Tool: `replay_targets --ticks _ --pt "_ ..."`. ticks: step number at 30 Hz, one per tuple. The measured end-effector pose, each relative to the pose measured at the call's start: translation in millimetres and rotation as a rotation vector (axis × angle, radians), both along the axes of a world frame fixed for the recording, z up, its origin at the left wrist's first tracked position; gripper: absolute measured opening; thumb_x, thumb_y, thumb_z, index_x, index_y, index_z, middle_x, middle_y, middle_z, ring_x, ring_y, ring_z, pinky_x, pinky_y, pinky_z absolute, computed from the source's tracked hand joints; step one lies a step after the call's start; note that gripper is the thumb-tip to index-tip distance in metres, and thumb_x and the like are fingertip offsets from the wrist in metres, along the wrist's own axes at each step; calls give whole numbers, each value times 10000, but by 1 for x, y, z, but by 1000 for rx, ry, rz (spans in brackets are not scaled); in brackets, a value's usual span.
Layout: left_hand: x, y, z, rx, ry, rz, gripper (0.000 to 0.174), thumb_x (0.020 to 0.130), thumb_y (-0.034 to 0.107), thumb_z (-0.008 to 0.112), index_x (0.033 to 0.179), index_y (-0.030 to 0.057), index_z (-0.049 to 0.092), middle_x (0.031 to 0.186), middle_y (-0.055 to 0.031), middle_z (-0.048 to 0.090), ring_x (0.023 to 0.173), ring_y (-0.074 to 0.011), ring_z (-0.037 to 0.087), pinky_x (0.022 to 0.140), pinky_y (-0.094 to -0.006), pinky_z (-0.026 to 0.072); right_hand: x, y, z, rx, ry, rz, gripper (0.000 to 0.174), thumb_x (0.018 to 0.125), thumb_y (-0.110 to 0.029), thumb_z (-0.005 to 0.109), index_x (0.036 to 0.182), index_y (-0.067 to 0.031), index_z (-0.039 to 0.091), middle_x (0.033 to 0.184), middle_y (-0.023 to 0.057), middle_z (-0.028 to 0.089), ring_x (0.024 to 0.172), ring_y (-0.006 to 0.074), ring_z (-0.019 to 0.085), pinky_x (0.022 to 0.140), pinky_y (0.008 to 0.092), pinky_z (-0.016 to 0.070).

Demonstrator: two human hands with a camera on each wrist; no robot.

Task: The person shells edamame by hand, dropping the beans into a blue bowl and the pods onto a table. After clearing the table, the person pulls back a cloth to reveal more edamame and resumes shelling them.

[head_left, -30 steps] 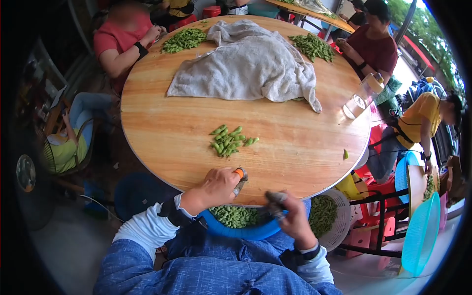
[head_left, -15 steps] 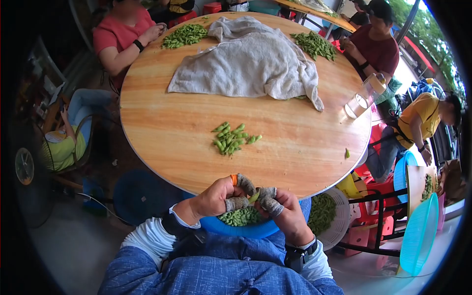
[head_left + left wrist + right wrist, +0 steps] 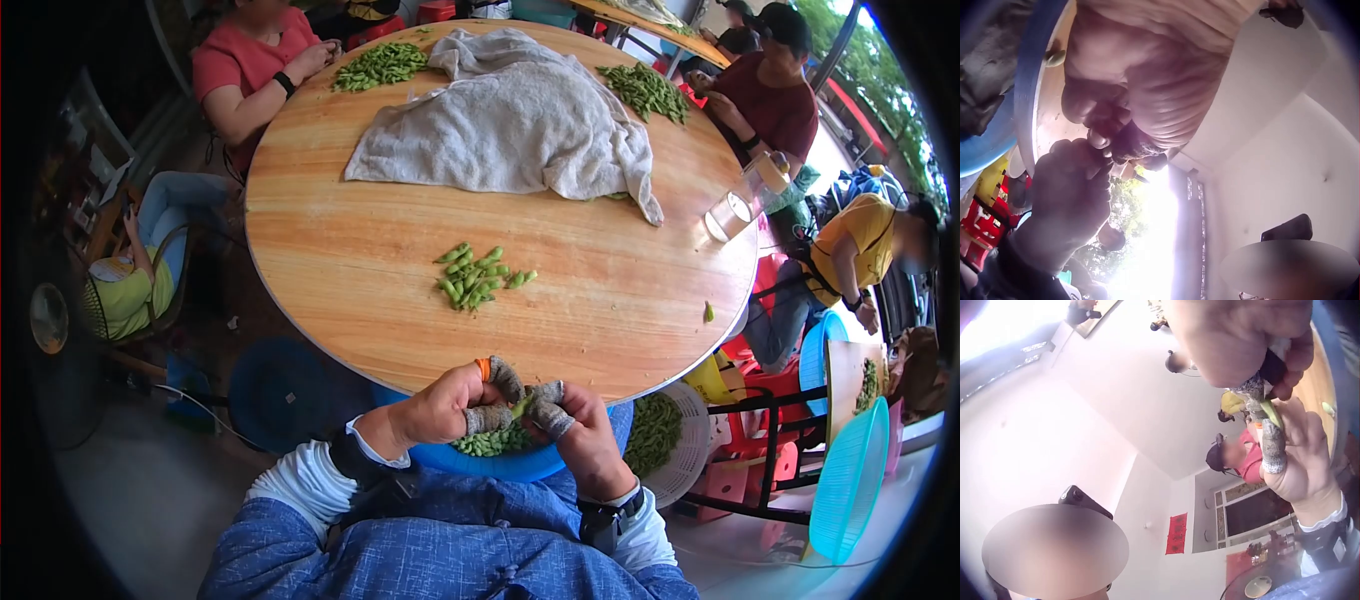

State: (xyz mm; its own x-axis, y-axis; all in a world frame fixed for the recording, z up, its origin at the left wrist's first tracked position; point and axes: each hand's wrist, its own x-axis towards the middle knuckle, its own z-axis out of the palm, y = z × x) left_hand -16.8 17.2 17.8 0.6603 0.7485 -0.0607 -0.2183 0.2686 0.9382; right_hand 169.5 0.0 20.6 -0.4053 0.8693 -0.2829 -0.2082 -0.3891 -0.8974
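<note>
Hands have joined since a second ago: left hand (image 3: pixel 440 405) and right hand (image 3: pixel 580 440) pinch one pod (image 3: pixel 519 405) above the near basin (image 3: pixel 500 468). Probably mid-split; next needs thumbs prying it apart.

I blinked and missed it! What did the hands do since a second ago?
The left hand and right hand moved together from apart; both now pinch one edamame pod above the blue basin. The pod pile, the grey cloth and the round table stayed as they were.
</note>
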Motion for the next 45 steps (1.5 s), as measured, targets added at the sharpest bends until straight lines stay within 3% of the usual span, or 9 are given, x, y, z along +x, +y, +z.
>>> replay_targets --ticks 2,9,18,24,27,30,37,40,45 --pt "3 -2 -2 -11 -31 42 216 795 70 548 980 5 457 848 -16 546 784 -60 505 701 -204 410 -3 -1 0 -5 -15 -57 173 801 -169 541 843 -3 567 719 8 568 626 60 487 567 185 378" --pt "6 -10 12 978 860 253 196 684 44 597 864 -21 550 746 -161 563 692 -283 567 619 -307 449 -3 2 5 40 -8 -111 203 794 -171 558 906 -2 569 727 8 573 648 66 505 581 185 390" --pt "9 -10 -26 488 193 325 128 846 134 471 868 15 512 692 -6 511 593 -122 480 543 -252 402 -3 -1 -25 105 326 -74 230 787 -125 566 971 13 547 877 51 591 766 109 542 691 233 429" --pt "8 -15 -36 -477 -445 162 157 848 162 478 863 12 523 709 -13 519 584 -131 484 538 -259 403 -3 5 -36 226 374 -24 233 801 -90 542 1004 23 529 914 60 587 819 125 550 742 246 438" --pt "11 -10 -14 479 280 346 173 827 174 517 859 5 539 689 -42 525 581 -157 496 536 -282 414 -2 5 -30 149 310 -50 228 800 -84 541 1001 26 529 913 58 587 820 123 548 739 243 433" --pt "12 -9 -11 953 623 410 171 813 150 536 834 -19 517 671 -56 544 597 -135 516 562 -272 433 -1 5 -22 98 201 -52 220 799 -81 542 991 26 534 910 56 586 814 118 544 734 240 429" --pt "12 -17 -23 -147 8 318 229 844 250 496 800 26 514 628 -2 487 557 -100 465 503 -244 381 0 10 -37 313 277 21 206 794 -75 549 971 29 541 893 54 589 802 113 540 731 244 426" --pt "15 -18 -17 -191 34 321 213 865 220 454 833 17 510 633 7 476 555 -92 448 509 -233 379 1 13 -37 317 315 72 199 795 -77 549 965 25 541 894 44 582 821 112 534 735 238 420" --pt "9 -6 -9 637 395 377 141 784 79 513 899 -2 516 696 -87 538 630 -217 545 572 -282 426 -3 13 -21 138 240 -42 204 797 -102 555 962 17 535 879 22 569 803 89 516 708 216 409"
